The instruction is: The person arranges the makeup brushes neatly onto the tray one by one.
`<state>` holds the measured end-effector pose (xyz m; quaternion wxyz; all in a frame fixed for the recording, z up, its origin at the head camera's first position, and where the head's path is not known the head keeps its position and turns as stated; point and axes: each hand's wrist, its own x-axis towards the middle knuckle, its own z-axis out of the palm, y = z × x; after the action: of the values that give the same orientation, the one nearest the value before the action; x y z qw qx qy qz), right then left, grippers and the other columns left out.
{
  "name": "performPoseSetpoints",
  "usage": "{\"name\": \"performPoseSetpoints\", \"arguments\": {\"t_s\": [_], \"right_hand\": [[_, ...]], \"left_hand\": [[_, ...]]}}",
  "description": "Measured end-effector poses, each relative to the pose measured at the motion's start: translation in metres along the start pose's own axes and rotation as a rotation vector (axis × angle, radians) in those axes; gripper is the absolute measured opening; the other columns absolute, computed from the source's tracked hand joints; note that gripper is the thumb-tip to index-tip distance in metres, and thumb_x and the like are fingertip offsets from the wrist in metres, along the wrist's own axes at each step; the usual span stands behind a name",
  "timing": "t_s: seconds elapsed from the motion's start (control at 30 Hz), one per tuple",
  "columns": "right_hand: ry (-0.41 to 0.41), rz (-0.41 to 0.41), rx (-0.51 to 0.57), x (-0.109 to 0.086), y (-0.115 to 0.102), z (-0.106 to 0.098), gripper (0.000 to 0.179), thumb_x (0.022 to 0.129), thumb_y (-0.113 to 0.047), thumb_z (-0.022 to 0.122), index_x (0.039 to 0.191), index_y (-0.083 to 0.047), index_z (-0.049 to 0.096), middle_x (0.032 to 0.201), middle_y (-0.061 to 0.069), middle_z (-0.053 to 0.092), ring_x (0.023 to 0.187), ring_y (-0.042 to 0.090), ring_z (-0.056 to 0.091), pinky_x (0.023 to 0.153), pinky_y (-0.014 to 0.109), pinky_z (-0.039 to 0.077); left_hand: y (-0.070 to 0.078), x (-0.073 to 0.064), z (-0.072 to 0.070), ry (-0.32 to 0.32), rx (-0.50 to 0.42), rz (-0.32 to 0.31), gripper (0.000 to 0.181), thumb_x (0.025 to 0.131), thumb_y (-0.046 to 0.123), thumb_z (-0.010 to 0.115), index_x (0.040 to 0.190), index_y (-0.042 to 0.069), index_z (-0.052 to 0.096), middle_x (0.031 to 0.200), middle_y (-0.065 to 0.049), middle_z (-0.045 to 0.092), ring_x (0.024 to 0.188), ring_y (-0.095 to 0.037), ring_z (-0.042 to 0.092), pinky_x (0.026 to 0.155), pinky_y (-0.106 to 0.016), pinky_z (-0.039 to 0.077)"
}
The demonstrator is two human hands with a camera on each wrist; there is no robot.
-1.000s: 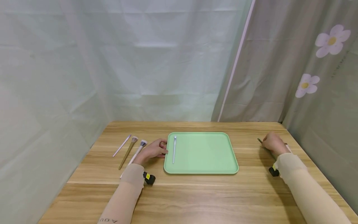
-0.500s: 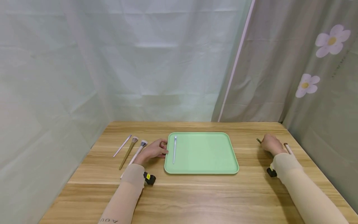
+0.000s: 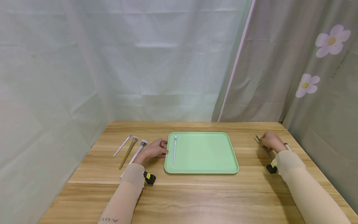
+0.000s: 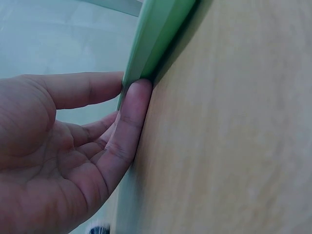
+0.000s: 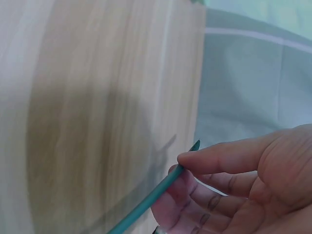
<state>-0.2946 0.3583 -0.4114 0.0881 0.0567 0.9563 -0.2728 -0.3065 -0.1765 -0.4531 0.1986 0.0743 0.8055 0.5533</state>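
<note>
green stick [image 5: 146, 201] in right grip [image 3: 272, 141], left grip [image 3: 153, 149] on tray [image 3: 204, 152]

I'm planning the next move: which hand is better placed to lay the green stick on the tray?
Likely the right hand: it pinches the green stick, out to the right of the tray. The left hand holds the tray's left edge, well away from the stick.

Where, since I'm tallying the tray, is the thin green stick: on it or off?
Off: the right hand pinches the green stick apart from the tray, to its right.
</note>
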Motion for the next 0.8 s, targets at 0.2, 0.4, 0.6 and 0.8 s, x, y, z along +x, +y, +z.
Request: {"name": "performPoseSetpoints", "arguments": {"t_s": [0.2,0.4,0.6,0.8], "right_hand": [[-0.021,-0.021,0.072,0.001,-0.016,0.001,0.035,0.093,0.0,0.057,0.122,0.019,0.059,0.081,0.014,0.06,0.065,0.019,0.057,0.058,0.033,0.06],[-0.031,-0.013,0.145,0.005,-0.024,0.003,0.035,0.09,0.003,0.061,0.121,0.02,0.061,0.076,0.009,0.059,0.066,0.017,0.057,0.058,0.032,0.06],[-0.087,-0.031,0.26,0.002,-0.038,0.007,0.035,0.094,0.002,0.065,0.124,0.019,0.058,0.085,0.01,0.063,0.072,0.016,0.06,0.061,0.032,0.061],[-0.106,-0.062,0.297,0.002,-0.053,0.014,0.037,0.095,0.001,0.063,0.127,0.018,0.058,0.092,0.014,0.066,0.076,0.017,0.061,0.065,0.034,0.061]], "left_hand": [[-0.001,0.001,0.0,0.0,0.001,0.009,0.057,0.097,-0.005,0.064,0.146,-0.012,0.037,0.107,-0.015,0.048,0.089,-0.02,0.056,0.078,-0.03,0.06],[-0.001,0.0,0.0,-0.004,0.01,0.017,0.057,0.097,-0.005,0.064,0.146,-0.012,0.037,0.108,-0.015,0.049,0.09,-0.021,0.057,0.079,-0.031,0.06],[-0.001,0.0,-0.001,0.004,0.014,0.011,0.056,0.097,-0.005,0.065,0.146,-0.011,0.039,0.108,-0.015,0.048,0.09,-0.02,0.057,0.078,-0.029,0.06],[-0.002,0.0,-0.001,0.01,0.017,0.005,0.056,0.097,-0.005,0.064,0.146,-0.01,0.039,0.107,-0.014,0.049,0.088,-0.019,0.057,0.078,-0.029,0.06]]}}
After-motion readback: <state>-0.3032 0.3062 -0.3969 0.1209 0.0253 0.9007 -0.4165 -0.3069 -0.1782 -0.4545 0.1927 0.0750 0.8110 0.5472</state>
